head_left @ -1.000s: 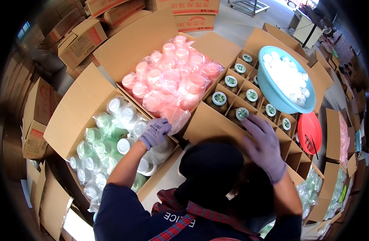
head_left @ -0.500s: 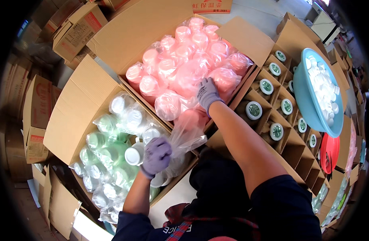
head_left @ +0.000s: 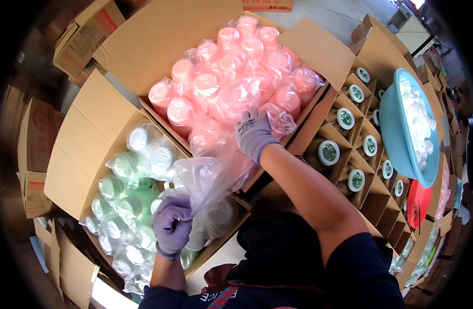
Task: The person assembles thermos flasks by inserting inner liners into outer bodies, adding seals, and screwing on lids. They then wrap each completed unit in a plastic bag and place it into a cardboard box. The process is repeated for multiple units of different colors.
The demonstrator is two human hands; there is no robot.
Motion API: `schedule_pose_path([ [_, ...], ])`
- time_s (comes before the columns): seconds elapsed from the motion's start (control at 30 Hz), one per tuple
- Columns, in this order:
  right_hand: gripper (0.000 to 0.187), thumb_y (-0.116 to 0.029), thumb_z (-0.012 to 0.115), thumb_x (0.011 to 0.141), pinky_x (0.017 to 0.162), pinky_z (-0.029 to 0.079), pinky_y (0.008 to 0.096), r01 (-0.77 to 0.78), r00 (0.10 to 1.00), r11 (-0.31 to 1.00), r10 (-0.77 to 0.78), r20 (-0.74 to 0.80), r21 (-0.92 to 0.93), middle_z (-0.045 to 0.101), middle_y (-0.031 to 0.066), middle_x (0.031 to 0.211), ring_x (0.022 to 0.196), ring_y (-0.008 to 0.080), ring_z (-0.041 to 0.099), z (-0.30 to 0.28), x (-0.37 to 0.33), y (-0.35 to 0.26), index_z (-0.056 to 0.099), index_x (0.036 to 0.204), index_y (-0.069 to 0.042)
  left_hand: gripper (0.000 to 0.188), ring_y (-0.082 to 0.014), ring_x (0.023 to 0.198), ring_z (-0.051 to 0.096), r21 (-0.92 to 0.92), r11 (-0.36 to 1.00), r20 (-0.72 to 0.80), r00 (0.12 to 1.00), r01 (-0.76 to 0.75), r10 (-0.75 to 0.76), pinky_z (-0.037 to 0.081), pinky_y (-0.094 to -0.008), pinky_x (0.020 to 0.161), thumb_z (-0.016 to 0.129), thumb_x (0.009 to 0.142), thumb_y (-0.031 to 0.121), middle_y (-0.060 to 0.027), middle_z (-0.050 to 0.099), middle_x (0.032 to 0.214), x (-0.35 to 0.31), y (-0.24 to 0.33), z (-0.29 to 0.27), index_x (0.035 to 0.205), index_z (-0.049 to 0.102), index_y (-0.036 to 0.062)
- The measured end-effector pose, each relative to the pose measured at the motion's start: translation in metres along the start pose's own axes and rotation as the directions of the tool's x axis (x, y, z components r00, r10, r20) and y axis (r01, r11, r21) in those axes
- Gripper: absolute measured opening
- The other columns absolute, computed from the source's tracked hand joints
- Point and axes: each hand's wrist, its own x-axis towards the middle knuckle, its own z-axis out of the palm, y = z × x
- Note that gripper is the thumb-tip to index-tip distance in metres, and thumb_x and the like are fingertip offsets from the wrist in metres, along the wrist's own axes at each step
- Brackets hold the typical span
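Observation:
My left hand, in a purple-grey glove, is closed on the gathered end of a clear plastic bag. This hand hovers over a carton of green and white bagged containers. The bag stretches up to the right, toward the near edge of a second carton packed with pink bagged cups. There my right hand, gloved alike, has its fingers bent down over the pink wrapped pieces. It appears to grip one of them; the fingertips are partly hidden in the plastic.
At the right, a divided carton holds several white-rimmed bottles with green insides. A blue basin of white caps leans over it, beside a red dish. Other cartons stand at the left.
My left hand has moved down and left, drawing the clear bag taut. My right hand has shifted slightly left and down over the pink cups. The white-lidded container beside the left hand is now mostly covered.

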Motion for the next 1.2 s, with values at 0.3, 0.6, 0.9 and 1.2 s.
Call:
schedule_pose_path([
  [0.3, 0.037, -0.024, 0.065, 0.083, 0.102, 0.040, 0.0444, 0.539, 0.839, 0.611, -0.330, -0.433, 0.579, 0.059, 0.0149, 0.121, 0.118, 0.0328, 0.052, 0.065, -0.075, -0.020, 0.064, 0.116, -0.010, 0.031, -0.0238, 0.099, 0.065, -0.093, 0.985, 0.470, 0.866, -0.143, 0.171, 0.050, -0.0368, 0.089, 0.069, 0.074, -0.003, -0.0112, 0.066, 0.110, 0.068, 0.032, 0.036, 0.104, 0.068, 0.0016],
  [0.6, 0.031, -0.023, 0.065, 0.090, 0.087, 0.048, 0.0386, 0.259, 0.919, -0.460, -0.153, -0.364, 0.849, 0.059, 0.0122, 0.112, 0.103, 0.0251, 0.058, 0.080, -0.124, -0.019, 0.059, 0.115, -0.004, 0.065, -0.0323, 0.143, 0.034, 0.477, 0.800, 0.836, 0.469, -0.363, -0.286, 0.016, -0.0509, 0.119, 0.052, 0.091, 0.059, -0.0097, 0.047, 0.150, 0.137, -0.159, 0.113, 0.142, 0.052, 0.0182],
  [0.9, 0.024, -0.020, 0.055, 0.101, 0.095, 0.049, 0.0393, 0.331, 0.906, -0.023, 0.287, -0.311, 0.943, 0.067, 0.0151, 0.110, 0.105, 0.0275, 0.063, 0.073, -0.150, 0.031, 0.066, 0.113, -0.002, 0.085, -0.0340, 0.134, 0.044, 0.083, 0.981, 0.573, 0.797, 0.174, -0.190, 0.034, -0.0477, 0.112, 0.077, 0.078, 0.046, -0.0164, 0.052, 0.141, 0.159, -0.141, 0.132, 0.148, 0.043, 0.0114],
  [1.2, 0.042, -0.030, 0.045, 0.101, 0.093, 0.049, 0.0445, 0.590, 0.761, -0.540, 0.122, -0.637, 0.601, 0.066, 0.0176, 0.100, 0.097, 0.0336, 0.063, -0.029, -0.238, 0.060, 0.062, 0.103, 0.008, 0.082, -0.0355, 0.120, 0.051, 0.479, 0.568, 0.563, 0.731, -0.669, 0.385, 0.030, -0.0534, 0.113, 0.080, 0.067, 0.028, -0.0157, 0.055, 0.128, 0.095, 0.039, 0.099, 0.142, 0.050, 0.0143],
])
